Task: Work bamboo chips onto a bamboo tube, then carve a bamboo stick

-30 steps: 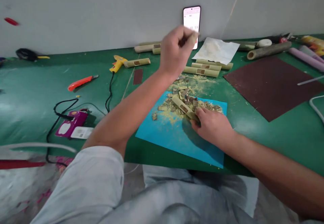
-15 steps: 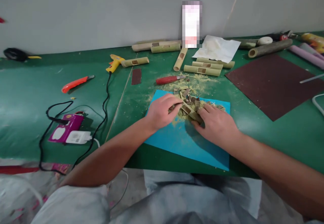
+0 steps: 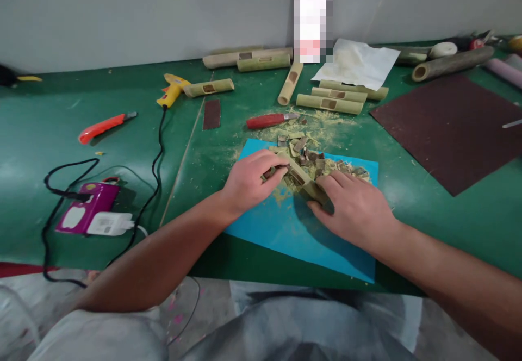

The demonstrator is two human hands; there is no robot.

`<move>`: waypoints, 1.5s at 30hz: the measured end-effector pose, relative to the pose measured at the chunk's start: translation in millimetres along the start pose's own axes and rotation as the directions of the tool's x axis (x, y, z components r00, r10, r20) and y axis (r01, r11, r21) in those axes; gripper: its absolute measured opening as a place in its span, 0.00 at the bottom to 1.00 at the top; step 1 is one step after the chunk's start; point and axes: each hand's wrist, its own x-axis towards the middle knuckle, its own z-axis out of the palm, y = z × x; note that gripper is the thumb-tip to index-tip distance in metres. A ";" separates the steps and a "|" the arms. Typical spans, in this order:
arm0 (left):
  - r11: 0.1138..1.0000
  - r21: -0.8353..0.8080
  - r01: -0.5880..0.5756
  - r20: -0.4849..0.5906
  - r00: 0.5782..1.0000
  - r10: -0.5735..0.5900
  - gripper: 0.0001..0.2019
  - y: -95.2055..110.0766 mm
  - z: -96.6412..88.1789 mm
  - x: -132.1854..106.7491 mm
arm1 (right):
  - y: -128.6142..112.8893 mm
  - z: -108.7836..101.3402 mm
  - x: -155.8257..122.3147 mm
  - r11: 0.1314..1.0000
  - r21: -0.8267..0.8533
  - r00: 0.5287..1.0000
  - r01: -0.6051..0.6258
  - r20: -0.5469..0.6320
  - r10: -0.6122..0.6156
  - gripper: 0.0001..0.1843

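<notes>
My right hand is wrapped round the near end of a short bamboo tube with a rectangular opening cut in its upper side. The tube slants over a blue sheet. At the tube's far end, my left hand is closed, with thumb and forefinger pinching a small dark brown piece that looks like sandpaper, right beside the opening. My fingers hide most of that piece. Bamboo chips and pale dust lie just behind the tube, partly on the blue sheet.
Beyond the chips lies a red-handled knife. Several cut bamboo tubes rest farther back. A large brown sheet is at right. On the left are a yellow glue gun, an orange utility knife and a corded purple power strip.
The camera view has shifted slightly. The bamboo tube has turned a little in my right hand, so its near end shows more. My left hand keeps its pinch beside the opening.
</notes>
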 end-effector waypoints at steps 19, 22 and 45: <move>0.999 -0.049 0.009 -0.017 1.000 -0.010 0.08 0.7 2.4 -0.3 | 5.4 -2.4 4.8 0.992 0.022 0.990 -0.123 0.079 0.121 0.14; 0.998 -0.046 0.037 -0.041 0.998 -0.039 0.07 0.2 1.8 1.7 | 7.5 -1.4 6.0 0.993 0.004 0.990 -0.119 0.072 0.119 0.17; 0.999 -0.026 -0.030 -0.044 0.999 0.029 0.08 0.2 6.2 4.5 | 6.3 -0.2 5.7 0.982 0.118 0.987 -0.149 0.081 0.140 0.14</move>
